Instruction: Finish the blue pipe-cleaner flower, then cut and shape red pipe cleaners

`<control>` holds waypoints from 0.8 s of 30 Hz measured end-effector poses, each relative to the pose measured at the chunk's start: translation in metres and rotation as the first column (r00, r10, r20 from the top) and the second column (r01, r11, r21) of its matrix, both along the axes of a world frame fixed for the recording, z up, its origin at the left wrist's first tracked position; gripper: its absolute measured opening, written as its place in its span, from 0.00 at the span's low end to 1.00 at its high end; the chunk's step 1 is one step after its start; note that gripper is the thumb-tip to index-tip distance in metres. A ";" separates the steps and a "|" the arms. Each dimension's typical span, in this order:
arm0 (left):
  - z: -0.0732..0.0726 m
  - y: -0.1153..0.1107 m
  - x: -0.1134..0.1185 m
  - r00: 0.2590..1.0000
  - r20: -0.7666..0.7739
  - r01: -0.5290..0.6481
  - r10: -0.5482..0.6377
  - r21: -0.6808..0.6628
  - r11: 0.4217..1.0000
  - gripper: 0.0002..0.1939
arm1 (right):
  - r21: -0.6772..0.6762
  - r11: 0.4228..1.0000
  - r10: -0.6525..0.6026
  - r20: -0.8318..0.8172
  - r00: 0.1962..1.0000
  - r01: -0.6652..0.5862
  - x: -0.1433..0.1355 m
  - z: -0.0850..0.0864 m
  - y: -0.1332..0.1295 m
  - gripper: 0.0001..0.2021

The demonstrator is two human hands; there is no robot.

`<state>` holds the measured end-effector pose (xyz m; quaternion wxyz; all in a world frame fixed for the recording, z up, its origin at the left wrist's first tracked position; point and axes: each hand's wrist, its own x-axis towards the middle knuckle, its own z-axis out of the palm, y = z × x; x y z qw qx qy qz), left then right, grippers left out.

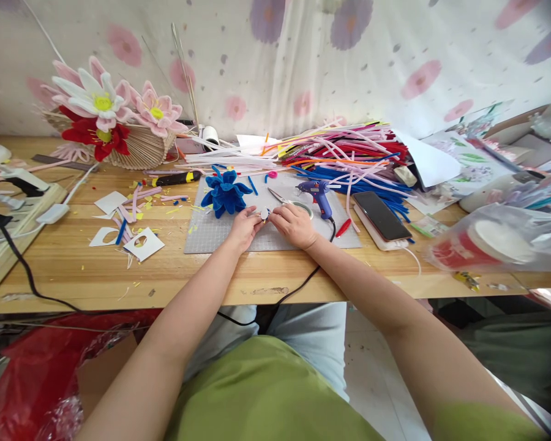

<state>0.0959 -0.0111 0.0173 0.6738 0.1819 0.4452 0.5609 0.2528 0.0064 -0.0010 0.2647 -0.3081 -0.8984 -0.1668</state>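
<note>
My left hand [245, 226] and my right hand [294, 224] meet over the grey cutting mat [202, 236], fingers closed. Between their fingertips is a small white round piece [264, 214] with dark blue and yellowish bits at its edge; its exact kind is too small to make out. Just beyond my left hand sits a blue fuzzy-petalled flower [226, 193]. Scissors [279, 197] lie behind my right hand, their handles partly hidden by it. To the right, a purple glue gun [320, 197] rests on the mat, its black cord running toward my lap.
Pipe cleaners [349, 150] in several colours are heaped at the back. A phone [381, 215] lies on a white power bank at right, near a bagged cup [468, 245]. At left are cut card squares [152, 245], scraps, a power strip [22, 229] and a fan with fuzzy flowers [103, 104].
</note>
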 end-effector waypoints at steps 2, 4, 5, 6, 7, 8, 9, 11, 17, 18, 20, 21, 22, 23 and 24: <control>0.000 0.000 0.000 1.000 -0.011 0.003 -0.003 0.004 1.000 0.17 | -0.012 1.000 0.003 0.008 1.000 -0.003 0.000 0.001 0.001 0.13; 0.000 0.000 0.001 1.000 -0.023 0.011 -0.010 0.005 1.000 0.17 | -0.009 1.000 -0.001 0.024 1.000 0.002 0.000 0.002 0.001 0.14; 0.000 0.000 0.001 1.000 -0.027 0.014 -0.014 0.005 1.000 0.17 | -0.002 1.000 -0.004 0.034 0.999 0.004 0.000 0.002 0.001 0.14; 0.000 0.000 0.001 0.999 -0.030 0.016 -0.016 0.006 1.000 0.17 | 0.008 1.000 -0.008 0.042 0.999 0.008 0.000 0.003 0.001 0.14; 0.000 0.000 0.001 0.999 -0.030 0.018 -0.017 0.006 1.000 0.17 | 0.022 1.000 -0.011 0.048 0.999 0.010 0.000 0.003 0.001 0.15; -0.001 0.000 0.001 0.999 -0.029 0.017 -0.017 0.006 1.000 0.17 | 0.035 0.999 -0.011 0.049 0.999 0.009 0.000 0.003 0.001 0.15; -0.001 0.000 0.001 1.000 -0.026 0.015 -0.015 0.005 1.000 0.17 | 0.046 0.999 -0.007 0.046 0.999 0.005 0.000 0.003 0.001 0.14; -0.002 0.001 0.001 1.000 -0.021 0.013 -0.013 0.006 1.000 0.17 | 0.053 0.999 0.004 0.027 1.000 -0.005 0.000 0.003 0.000 0.13; -0.003 0.001 0.000 0.999 0.029 0.037 -0.039 0.042 0.998 0.19 | 0.020 1.000 -0.019 -0.023 1.000 0.020 0.001 0.000 -0.001 0.11; -0.003 0.000 -0.001 0.998 0.037 0.043 -0.045 0.047 0.998 0.19 | 0.022 0.999 -0.022 -0.038 0.999 0.023 0.001 0.000 -0.001 0.10; -0.002 0.000 -0.001 0.997 0.051 0.048 -0.050 0.045 0.998 0.18 | 0.032 0.999 -0.029 -0.063 0.998 0.031 0.001 0.001 -0.001 0.10; -0.002 0.000 -0.002 0.997 0.058 0.048 -0.050 0.041 0.998 0.17 | 0.034 0.999 -0.032 -0.068 0.997 0.034 0.001 0.001 -0.001 0.10; -0.001 0.000 -0.002 0.997 0.064 0.047 -0.049 0.038 0.998 0.17 | 0.029 0.999 -0.035 -0.067 0.997 0.037 0.002 0.002 -0.001 0.10; -0.001 0.000 -0.002 0.996 0.070 0.046 -0.049 0.035 0.998 0.16 | 0.020 0.999 -0.036 -0.063 0.997 0.037 0.002 0.002 -0.001 0.10; -0.001 0.000 -0.002 0.996 0.072 0.047 -0.049 0.034 0.998 0.15 | 0.007 0.999 -0.035 -0.059 0.998 0.036 0.002 0.002 -0.001 0.10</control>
